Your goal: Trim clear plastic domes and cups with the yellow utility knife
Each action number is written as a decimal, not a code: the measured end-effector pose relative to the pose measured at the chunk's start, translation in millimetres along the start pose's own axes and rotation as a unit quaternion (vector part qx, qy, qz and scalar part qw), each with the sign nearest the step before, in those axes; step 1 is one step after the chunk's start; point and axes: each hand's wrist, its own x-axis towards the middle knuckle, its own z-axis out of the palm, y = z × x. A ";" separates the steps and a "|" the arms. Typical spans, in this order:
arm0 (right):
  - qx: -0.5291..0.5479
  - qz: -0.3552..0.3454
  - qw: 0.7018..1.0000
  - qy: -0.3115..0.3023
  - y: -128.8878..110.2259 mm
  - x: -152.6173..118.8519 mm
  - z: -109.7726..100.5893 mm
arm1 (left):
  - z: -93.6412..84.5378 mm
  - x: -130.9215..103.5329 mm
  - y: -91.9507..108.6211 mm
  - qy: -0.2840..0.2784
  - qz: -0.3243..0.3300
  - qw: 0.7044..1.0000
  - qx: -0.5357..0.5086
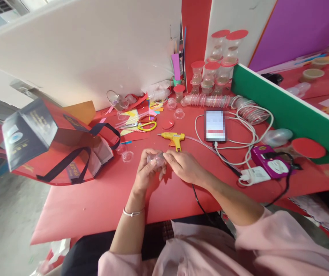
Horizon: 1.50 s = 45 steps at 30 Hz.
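Observation:
My left hand [144, 172] is closed around a small clear plastic dome lid [154, 160], held just above the red table. My right hand [185, 166] is pinched at the lid's right side. A small greyish edge shows by its fingertips, too indistinct to name. A yellow glue gun [173, 138] lies on its side just beyond my hands. Left of my left hand, another clear dome lid [128, 156] rests on the table. Farther back are yellow-handled scissors [147, 125] and a red disc [167, 124].
A red gift bag [63, 149] stands at the left. Stacked clear cups [207, 100] lie at the back, near red-topped hourglass-shaped containers [210, 73]. To the right are a phone [215, 125], white cables, a purple power adapter [270, 163] and a green divider [285, 115].

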 end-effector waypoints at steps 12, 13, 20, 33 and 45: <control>0.064 -0.001 0.996 -0.056 -1.9 0.3 -3.8 | -12.1 -2.7 1.0 -0.034 0.031 0.999 0.005; 0.064 0.001 0.996 -0.054 -1.8 0.3 -3.4 | -11.9 -2.9 0.9 -0.030 0.030 0.999 0.005; 0.060 0.010 0.996 -0.059 -3.9 -0.4 -4.5 | -14.3 -3.6 0.0 -0.048 0.003 0.999 0.009; 0.070 0.008 0.994 -0.083 -3.4 -1.1 -4.0 | -18.8 -4.2 -2.0 -0.044 0.014 0.999 0.008; 0.085 -0.002 0.993 -0.087 -2.0 -0.6 -3.9 | -17.4 -2.8 -0.7 -0.065 0.035 0.997 0.009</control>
